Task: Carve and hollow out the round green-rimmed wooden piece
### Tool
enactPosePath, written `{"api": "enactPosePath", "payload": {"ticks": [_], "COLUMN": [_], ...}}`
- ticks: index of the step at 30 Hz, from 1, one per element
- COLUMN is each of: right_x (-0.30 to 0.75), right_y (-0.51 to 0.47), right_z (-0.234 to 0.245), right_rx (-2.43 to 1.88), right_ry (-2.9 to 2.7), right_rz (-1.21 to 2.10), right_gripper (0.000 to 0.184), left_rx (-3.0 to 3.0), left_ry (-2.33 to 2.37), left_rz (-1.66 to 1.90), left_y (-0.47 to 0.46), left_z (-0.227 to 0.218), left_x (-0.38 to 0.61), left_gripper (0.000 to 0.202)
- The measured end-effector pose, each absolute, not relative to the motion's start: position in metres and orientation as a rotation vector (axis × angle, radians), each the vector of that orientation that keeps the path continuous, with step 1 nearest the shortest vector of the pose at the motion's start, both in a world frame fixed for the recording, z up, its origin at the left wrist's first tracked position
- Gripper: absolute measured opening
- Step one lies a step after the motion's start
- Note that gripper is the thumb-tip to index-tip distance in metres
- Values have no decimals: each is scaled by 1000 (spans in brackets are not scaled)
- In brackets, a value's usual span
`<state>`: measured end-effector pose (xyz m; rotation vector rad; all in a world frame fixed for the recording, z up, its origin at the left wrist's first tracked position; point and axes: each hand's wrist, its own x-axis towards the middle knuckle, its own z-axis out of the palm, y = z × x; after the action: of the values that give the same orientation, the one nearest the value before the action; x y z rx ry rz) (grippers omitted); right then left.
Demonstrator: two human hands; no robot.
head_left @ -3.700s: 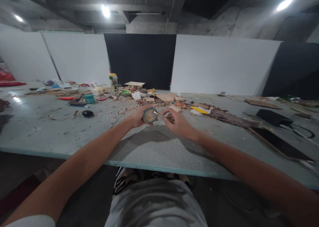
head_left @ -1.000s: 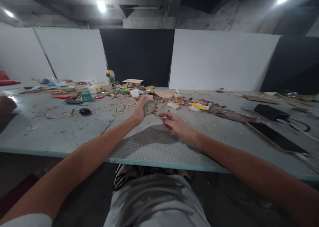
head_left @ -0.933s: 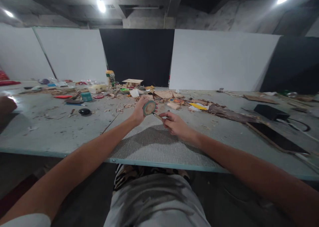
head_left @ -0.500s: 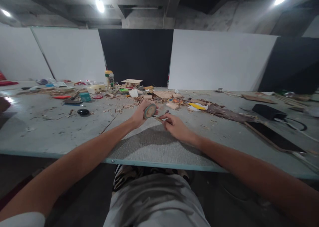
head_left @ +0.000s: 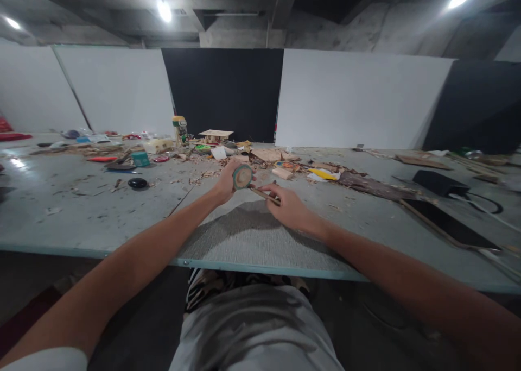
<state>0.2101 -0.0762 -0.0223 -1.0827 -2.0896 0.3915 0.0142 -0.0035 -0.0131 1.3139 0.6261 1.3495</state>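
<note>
My left hand (head_left: 226,186) is closed around the edge of a round wooden disc (head_left: 243,176), whose pale face has a teal-green rim. The face is tilted towards me, just above the tabletop. In my right hand (head_left: 290,207) is a thin brush-like tool (head_left: 264,195) with a wooden handle, pinched between the fingers. Its dark tip is at the lower right edge of the disc; whether the two touch I cannot tell. A small dark piece shows by the right fingers, too small to name.
Wood shavings and scraps cover the back of the table (head_left: 228,246). A black mouse-like object (head_left: 137,183) and a teal box (head_left: 140,159) lie left. To the right are a bark-covered branch (head_left: 368,185), a yellow object (head_left: 323,174), a phone (head_left: 450,224) and a black box (head_left: 439,183) with a cable.
The disc has turned more face-on to me and shifted slightly left and up in my left hand. The tool's handle lies flatter in my right hand, with more of it showing.
</note>
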Motion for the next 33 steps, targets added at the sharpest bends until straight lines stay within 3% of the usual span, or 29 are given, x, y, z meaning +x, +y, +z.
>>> {"api": "enactPosePath", "payload": {"ticks": [4, 24, 28, 33], "right_x": [212, 225, 235, 248], "right_y": [-72, -62, -56, -44], "right_z": [-26, -20, -21, -31], "right_rx": [-1038, -1023, -1058, -1006], "right_ry": [-2153, -2035, -1929, -1839], "right_rz": [275, 269, 415, 573], "right_gripper": [42, 10, 15, 30], "left_rx": [1363, 1672, 1818, 1906], "left_ry": [675, 905, 955, 1001], "left_rz": [1305, 1165, 1112, 959], "left_y": [-1, 8, 7, 4], "left_z": [-13, -21, -19, -18], "left_x": [3, -4, -7, -7], "left_gripper": [39, 35, 33, 50]}}
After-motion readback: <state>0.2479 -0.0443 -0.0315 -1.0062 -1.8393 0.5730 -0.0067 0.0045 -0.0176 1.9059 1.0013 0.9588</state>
